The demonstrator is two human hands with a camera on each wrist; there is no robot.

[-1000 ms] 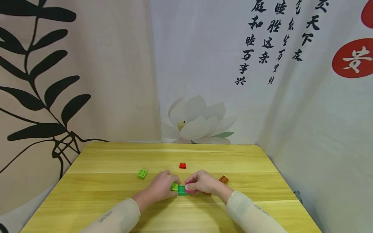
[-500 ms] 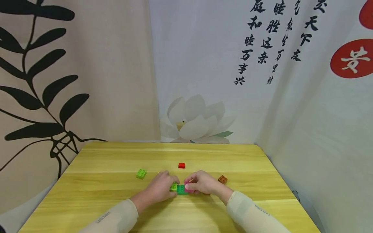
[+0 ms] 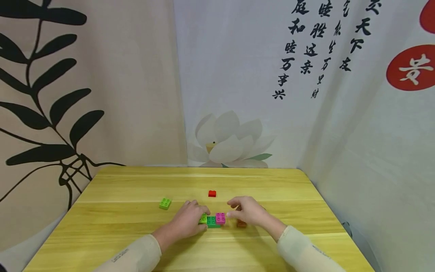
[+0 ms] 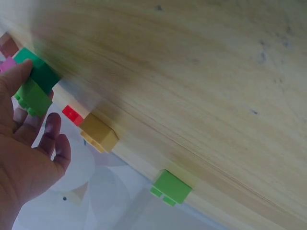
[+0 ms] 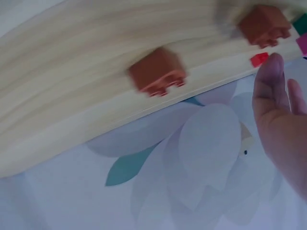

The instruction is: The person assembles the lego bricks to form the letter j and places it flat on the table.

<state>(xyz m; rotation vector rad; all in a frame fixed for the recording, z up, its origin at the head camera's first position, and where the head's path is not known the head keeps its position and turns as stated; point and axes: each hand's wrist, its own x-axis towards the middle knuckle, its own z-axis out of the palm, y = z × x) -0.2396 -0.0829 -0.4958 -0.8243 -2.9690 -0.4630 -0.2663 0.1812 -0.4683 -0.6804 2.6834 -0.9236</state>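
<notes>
My left hand (image 3: 187, 221) pinches a light green toy brick (image 4: 33, 97) between thumb and fingers, at the left end of a small joined row. In that row, a dark green brick (image 3: 211, 222) sits in the middle and a pink brick (image 3: 220, 218) stands on its right end, studs up. My right hand (image 3: 249, 211) hovers just right of the pink brick, thumb and fingers apart, holding nothing. Under its palm side lies a brown brick (image 3: 241, 224), partly covered in the head view.
A red brick (image 3: 212, 193) lies behind the row, a lime brick (image 3: 165, 204) at left. In the left wrist view a yellow brick (image 4: 99, 132) shows beyond the fingers. Another brown brick (image 5: 158, 71) appears in the right wrist view. A printed curtain (image 3: 238, 75) hangs behind the table (image 3: 136, 181).
My right hand has let go of the pink brick and drawn back to the right, its fingers spreading. The pink brick stays on the dark green one. My left hand keeps its place.
</notes>
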